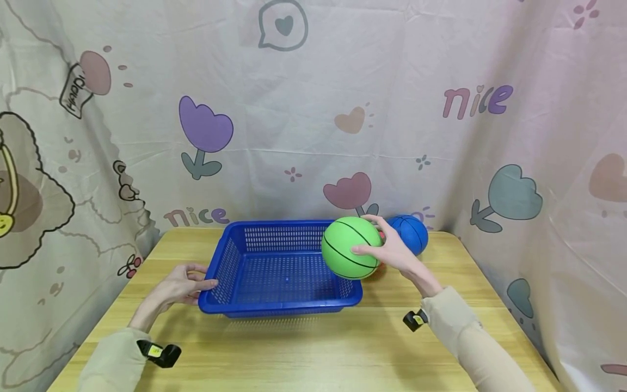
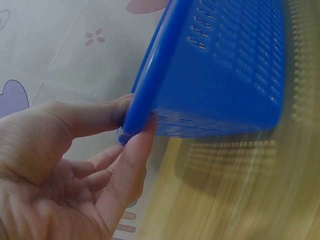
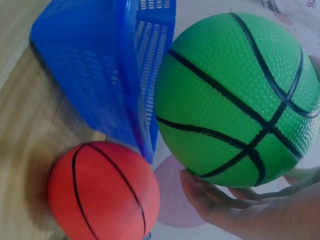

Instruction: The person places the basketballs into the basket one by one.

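A blue plastic basket (image 1: 286, 305) with perforated walls stands on the table, and nothing lies inside it. My left hand (image 1: 181, 284) pinches its left rim between thumb and fingers, as the left wrist view shows close up (image 2: 75, 165). With my right hand (image 1: 394, 251) I grip a green ball (image 1: 346, 247) with black lines, held up at the basket's right edge. In the right wrist view the green ball (image 3: 235, 100) hangs beside the basket's wall, my fingers curved round its far side. A red ball (image 3: 105, 192) rests on the table, mostly hidden in the head view.
A blue ball (image 1: 409, 234) sits at the back right of the wooden table (image 1: 294, 354), behind my right hand. A printed curtain (image 1: 294, 109) hangs along the back and both sides.
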